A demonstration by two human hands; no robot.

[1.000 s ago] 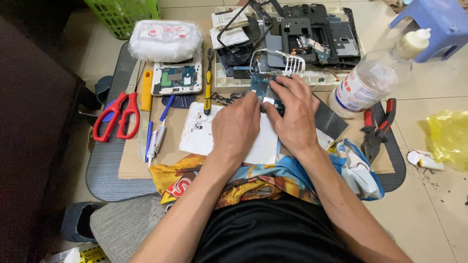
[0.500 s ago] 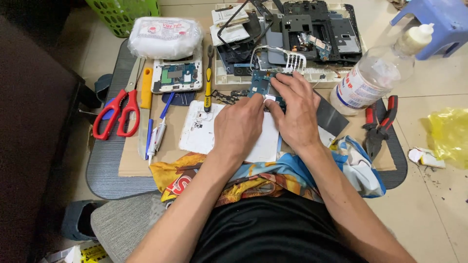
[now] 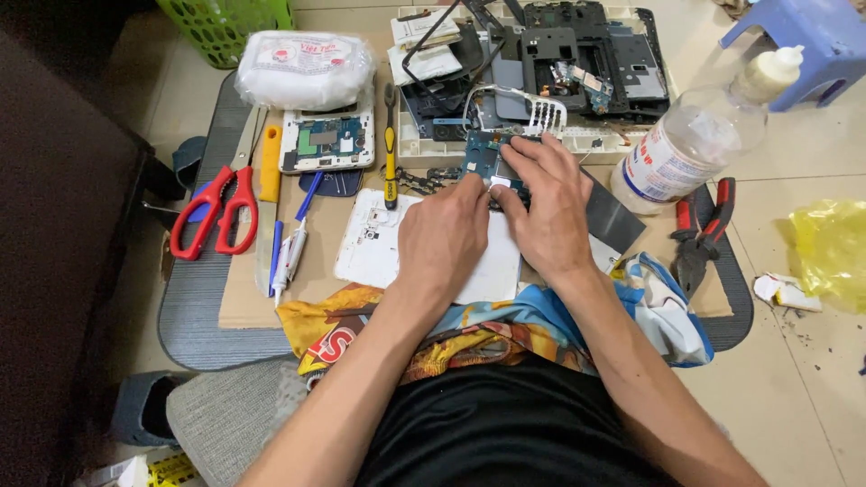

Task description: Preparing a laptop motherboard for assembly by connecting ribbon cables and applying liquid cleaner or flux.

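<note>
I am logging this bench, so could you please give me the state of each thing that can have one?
left hand: resting on the white panel, fingertips at the board
right hand: fingers pressed on the blue circuit board
red scissors: closed, flat
plastic bottle: lying tilted, capped
red pliers: closed
white panel: flat

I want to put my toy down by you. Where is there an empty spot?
Bare cardboard shows below the pens, left of the white cover. A smaller patch lies near the pliers, right of the right hand. Around the blue circuit board and parts tray it is crowded.
</note>
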